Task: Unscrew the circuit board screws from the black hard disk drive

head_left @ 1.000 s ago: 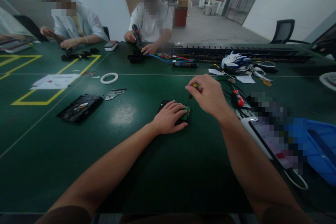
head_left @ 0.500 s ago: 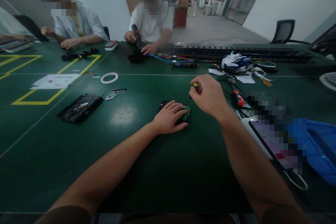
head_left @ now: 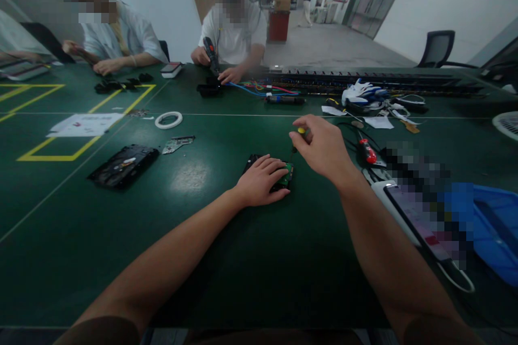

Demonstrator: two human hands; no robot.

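My left hand (head_left: 262, 182) lies flat with spread fingers across a hard drive (head_left: 251, 163), its thumb along the near edge. Part of a green circuit board (head_left: 290, 172) shows beyond the fingertips; the rest is covered. My right hand (head_left: 324, 145) is closed on a thin screwdriver (head_left: 301, 131) with a yellow-topped handle. The shaft points down toward the drive's right end, and I cannot tell if the tip touches it. To the left lie a black open casing (head_left: 124, 166) and a loose circuit board piece (head_left: 178, 144).
A roll of white tape (head_left: 169, 120) and a paper sheet (head_left: 84, 125) lie farther left. At right are gloves (head_left: 362, 94), a red-handled tool (head_left: 367, 151), a phone (head_left: 418, 221) and a blue tray (head_left: 493, 221). Two co-workers sit across the table.
My right thumb and fingers have shifted slightly around the screwdriver handle. My left hand and the hard drive stay put. A person in the far background has moved right.
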